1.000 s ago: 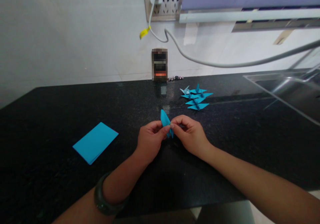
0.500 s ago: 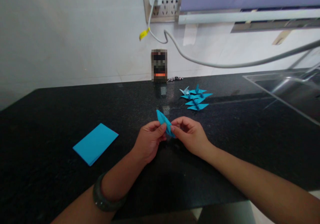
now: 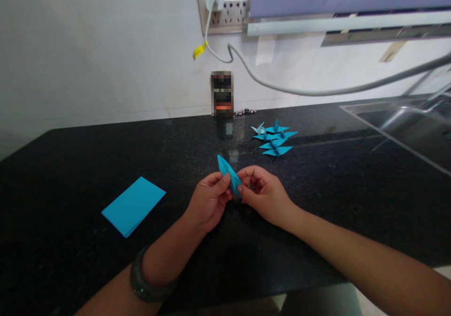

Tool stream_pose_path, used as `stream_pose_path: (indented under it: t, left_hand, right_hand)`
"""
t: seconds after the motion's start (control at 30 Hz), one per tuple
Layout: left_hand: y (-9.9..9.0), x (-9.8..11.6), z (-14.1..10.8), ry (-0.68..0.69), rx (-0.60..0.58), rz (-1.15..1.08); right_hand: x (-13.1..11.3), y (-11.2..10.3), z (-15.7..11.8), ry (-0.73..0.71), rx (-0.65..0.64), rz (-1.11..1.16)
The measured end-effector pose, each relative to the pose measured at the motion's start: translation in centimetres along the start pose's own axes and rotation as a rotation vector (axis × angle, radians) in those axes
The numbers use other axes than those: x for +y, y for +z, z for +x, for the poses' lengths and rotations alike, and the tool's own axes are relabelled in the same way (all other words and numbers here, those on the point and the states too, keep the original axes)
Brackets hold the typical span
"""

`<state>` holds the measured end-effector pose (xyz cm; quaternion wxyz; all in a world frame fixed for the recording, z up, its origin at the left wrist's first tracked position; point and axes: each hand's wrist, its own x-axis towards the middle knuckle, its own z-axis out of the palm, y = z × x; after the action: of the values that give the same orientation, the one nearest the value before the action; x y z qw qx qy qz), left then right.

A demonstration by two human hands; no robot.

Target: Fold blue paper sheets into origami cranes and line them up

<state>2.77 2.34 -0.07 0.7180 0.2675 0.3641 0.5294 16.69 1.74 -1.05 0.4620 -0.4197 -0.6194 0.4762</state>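
Observation:
Between my two hands is a piece of folded blue paper (image 3: 225, 168), narrow and pointed at its upper left end. My left hand (image 3: 209, 201) pinches its middle with the thumb on top. At its lower right end, the thumb and fingers of my right hand (image 3: 266, 194) are closed on the paper's edge; some fingertips are hidden behind it. Several folded paper cranes (image 3: 276, 143) sit grouped beyond my right hand, mostly blue with a paler one at the back left. To the left lies a stack of blue paper sheets (image 3: 134, 206).
The black countertop (image 3: 70, 165) meets a white wall. A phone-like object (image 3: 222, 93), blurred out, leans there beside a beaded strap (image 3: 245, 112). A metal sink (image 3: 416, 128) is at the right. A grey cable (image 3: 299, 90) hangs from the wall socket (image 3: 225, 13).
The view has shifted slightly. My right thumb and fingers have moved a little along the lower end of the folded paper; both hands keep hold of it.

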Motion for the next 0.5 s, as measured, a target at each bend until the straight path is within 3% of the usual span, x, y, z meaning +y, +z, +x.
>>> stream_pose_path:
  t: [0.2, 0.33, 0.5]
  left_hand:
    - [-0.1, 0.2, 0.0, 0.001, -0.034, -0.015]
    - [-0.1, 0.0, -0.1, -0.004, -0.053, 0.032]
    - [-0.1, -0.5, -0.1, 0.073, -0.013, 0.121]
  right_hand:
    - [-0.5, 0.1, -0.3, -0.076, -0.051, -0.018]
    - [-1.0, -0.1, -0.3, -0.114, 0.084, -0.046]
    - [-1.2, -0.4, -0.3, -0.307, 0.185, -0.344]
